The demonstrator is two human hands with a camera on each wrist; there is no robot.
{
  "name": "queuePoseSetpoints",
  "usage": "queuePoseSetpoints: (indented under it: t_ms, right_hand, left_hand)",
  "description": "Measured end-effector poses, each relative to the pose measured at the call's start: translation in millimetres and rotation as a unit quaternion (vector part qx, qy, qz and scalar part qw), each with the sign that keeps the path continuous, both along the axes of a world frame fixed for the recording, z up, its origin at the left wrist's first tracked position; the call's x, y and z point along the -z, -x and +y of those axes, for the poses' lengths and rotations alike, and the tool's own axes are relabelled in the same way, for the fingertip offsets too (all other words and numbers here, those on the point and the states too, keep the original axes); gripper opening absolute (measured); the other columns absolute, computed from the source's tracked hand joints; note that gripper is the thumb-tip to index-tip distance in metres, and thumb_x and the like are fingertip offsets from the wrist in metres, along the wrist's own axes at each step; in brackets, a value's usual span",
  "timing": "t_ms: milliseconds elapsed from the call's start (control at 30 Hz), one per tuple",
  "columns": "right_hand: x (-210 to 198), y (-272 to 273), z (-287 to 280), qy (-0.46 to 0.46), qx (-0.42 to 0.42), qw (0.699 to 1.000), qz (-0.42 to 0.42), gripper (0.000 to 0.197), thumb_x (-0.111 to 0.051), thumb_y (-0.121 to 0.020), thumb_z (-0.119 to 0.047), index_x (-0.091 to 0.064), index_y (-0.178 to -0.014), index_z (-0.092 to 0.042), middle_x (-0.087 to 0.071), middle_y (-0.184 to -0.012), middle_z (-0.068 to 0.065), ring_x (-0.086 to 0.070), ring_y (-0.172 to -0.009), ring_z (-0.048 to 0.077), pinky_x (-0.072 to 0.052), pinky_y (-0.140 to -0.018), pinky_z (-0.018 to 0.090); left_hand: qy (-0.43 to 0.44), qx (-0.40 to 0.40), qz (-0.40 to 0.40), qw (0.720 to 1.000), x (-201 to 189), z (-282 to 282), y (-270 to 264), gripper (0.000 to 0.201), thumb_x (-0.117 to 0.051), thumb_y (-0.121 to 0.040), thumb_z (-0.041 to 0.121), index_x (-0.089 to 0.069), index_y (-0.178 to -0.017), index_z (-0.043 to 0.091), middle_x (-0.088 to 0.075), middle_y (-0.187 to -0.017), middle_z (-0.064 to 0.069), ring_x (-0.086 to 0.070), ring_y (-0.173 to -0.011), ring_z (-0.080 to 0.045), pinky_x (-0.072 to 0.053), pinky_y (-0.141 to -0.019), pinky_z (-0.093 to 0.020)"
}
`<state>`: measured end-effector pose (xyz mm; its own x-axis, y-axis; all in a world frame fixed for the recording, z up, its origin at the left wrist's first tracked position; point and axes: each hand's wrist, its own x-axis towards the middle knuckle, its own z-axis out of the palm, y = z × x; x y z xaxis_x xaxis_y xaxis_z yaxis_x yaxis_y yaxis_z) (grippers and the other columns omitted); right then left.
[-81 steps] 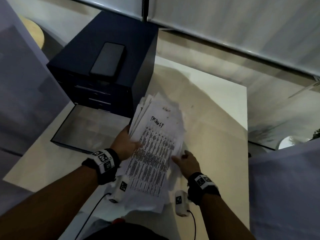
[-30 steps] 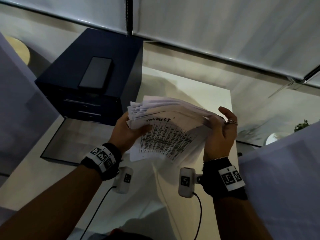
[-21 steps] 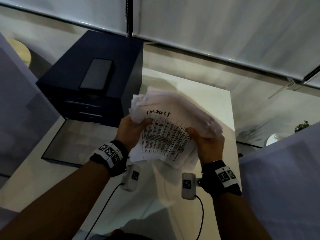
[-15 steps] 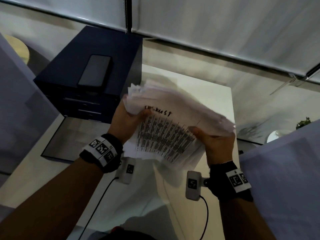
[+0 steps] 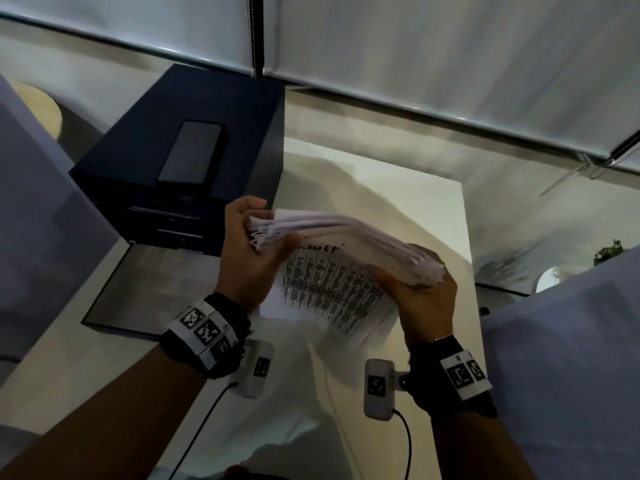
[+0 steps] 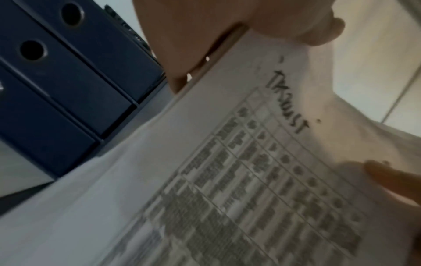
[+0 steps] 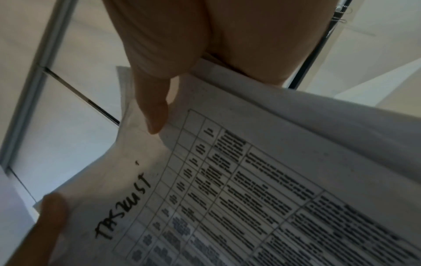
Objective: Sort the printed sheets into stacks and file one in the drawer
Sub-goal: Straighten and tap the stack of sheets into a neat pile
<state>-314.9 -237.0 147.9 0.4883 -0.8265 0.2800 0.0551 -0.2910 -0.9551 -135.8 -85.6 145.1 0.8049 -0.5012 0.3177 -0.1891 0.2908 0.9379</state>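
Note:
A thick bundle of printed sheets [image 5: 332, 271] is held on edge above the white table [image 5: 408, 188]; the nearest sheet shows a table of text under a handwritten heading [image 6: 287, 111] [image 7: 205, 180]. My left hand [image 5: 252, 244] grips the bundle's left end, thumb on the front sheet. At the right end my right hand [image 5: 419, 289] grips the bundle, its thumb on the print [image 7: 152, 108]. The dark blue drawer unit [image 5: 194, 143] stands at the left rear, its drawer fronts [image 6: 68, 86] shut.
A dark phone [image 5: 192, 155] lies on top of the drawer unit. A dark-rimmed glass mat [image 5: 152, 289] lies on the table before the unit. Grey partitions [image 5: 568, 358] flank the table on both sides. White blinds [image 5: 415, 46] hang behind.
The bundle was lifted off the table and turned up on edge between both hands. In the last half second both hands squeezed its ends closer and the sheets drew together.

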Motion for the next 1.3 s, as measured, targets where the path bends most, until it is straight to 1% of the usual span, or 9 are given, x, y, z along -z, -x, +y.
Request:
queuePoseSetpoints:
  t_ms: [367,533,633,800,933,1033,1133,1200,1300]
  right_hand:
    - [-1,-4,6,-0.02,-0.001,1.0,-0.024,0.047,-0.087,-0.062,-0.004,-0.067,-0.104,0.001,-0.072,-0.098,0.01,-0.07,-0.091,0.02,-0.056,-0.079,0.029]
    - [-15,-9,12,-0.062,0.013,0.994,-0.083,0.049,-0.085,-0.056,-0.023,-0.065,-0.1,-0.011,-0.073,-0.086,-0.014,-0.068,-0.081,-0.001,-0.052,-0.068,0.012]
    - [-19,-15,13,-0.063,0.045,0.993,-0.087,0.043,-0.084,-0.059,-0.026,-0.066,-0.096,-0.013,-0.07,-0.083,-0.009,-0.066,-0.075,-0.004,-0.05,-0.066,0.01]
    - [-11,-17,9,-0.022,0.086,0.995,-0.049,0.014,-0.069,-0.08,-0.008,-0.07,-0.093,-0.004,-0.069,-0.086,0.007,-0.065,-0.078,0.002,-0.05,-0.069,0.013]
    - [-9,-16,8,-0.016,0.084,0.995,-0.051,0.011,-0.068,-0.084,-0.008,-0.07,-0.094,-0.004,-0.069,-0.089,0.01,-0.064,-0.081,0.006,-0.05,-0.07,0.015]
    - [-8,-19,8,-0.012,0.087,0.995,-0.045,0.005,-0.07,-0.085,-0.016,-0.072,-0.085,-0.011,-0.071,-0.081,0.002,-0.065,-0.08,0.015,-0.051,-0.07,0.023]
    - [-10,-19,6,-0.045,0.096,0.989,-0.104,0.011,-0.063,-0.08,-0.024,-0.073,-0.079,-0.02,-0.069,-0.075,-0.005,-0.063,-0.078,0.014,-0.049,-0.07,0.024]
    - [-10,-15,5,-0.052,0.074,0.99,-0.108,0.022,-0.066,-0.076,-0.023,-0.07,-0.093,-0.011,-0.069,-0.078,-0.008,-0.063,-0.078,0.008,-0.049,-0.069,0.021]
    - [0,-6,1,-0.021,0.015,0.999,-0.045,0.053,-0.077,-0.067,-0.006,-0.058,-0.116,0.001,-0.069,-0.092,-0.012,-0.065,-0.082,-0.007,-0.053,-0.069,0.013]
  left_hand:
    - [0.035,-0.098,0.031,0.994,-14,-19,5,0.051,-0.075,-0.076,0.028,-0.046,-0.111,0.005,-0.055,-0.089,0.008,-0.058,-0.068,0.001,-0.051,-0.062,-0.016]
    - [0.014,-0.117,0.034,0.992,-15,-23,1,0.022,-0.065,-0.084,0.01,-0.051,-0.1,0.005,-0.055,-0.082,0.004,-0.055,-0.063,-0.002,-0.049,-0.058,-0.022]
    - [0.016,-0.128,0.032,0.991,-15,-24,1,0.01,-0.059,-0.087,0.005,-0.052,-0.095,0.005,-0.055,-0.078,0.008,-0.054,-0.062,0.001,-0.048,-0.056,-0.02]
    - [0.017,-0.116,0.007,0.993,-15,-24,1,0.029,-0.065,-0.085,0.027,-0.052,-0.098,0.004,-0.057,-0.085,-0.002,-0.057,-0.069,-0.013,-0.051,-0.06,-0.032]
    - [0.009,-0.103,0.005,0.995,-13,-25,-6,0.019,-0.064,-0.089,0.017,-0.051,-0.101,0.009,-0.055,-0.087,0.005,-0.056,-0.069,-0.001,-0.049,-0.061,-0.019]
    - [0.025,0.009,0.022,0.999,0,-14,-18,0.053,-0.08,-0.074,0.018,-0.046,-0.115,0.026,-0.055,-0.108,-0.011,-0.062,-0.087,-0.01,-0.054,-0.072,-0.022]
    - [-0.049,0.076,0.041,0.995,13,-5,-23,0.075,-0.086,-0.062,0.002,-0.043,-0.122,0.011,-0.061,-0.112,-0.006,-0.066,-0.097,-0.014,-0.057,-0.079,-0.028]
    - [-0.088,0.081,0.06,0.991,15,-4,-22,0.059,-0.084,-0.064,0.004,-0.056,-0.116,0.005,-0.07,-0.107,-0.002,-0.069,-0.098,-0.014,-0.059,-0.081,-0.031]
    - [-0.103,0.074,0.073,0.989,23,-4,-22,0.036,-0.082,-0.069,0.009,-0.071,-0.102,0.017,-0.076,-0.1,0.004,-0.072,-0.097,-0.016,-0.058,-0.085,-0.031]
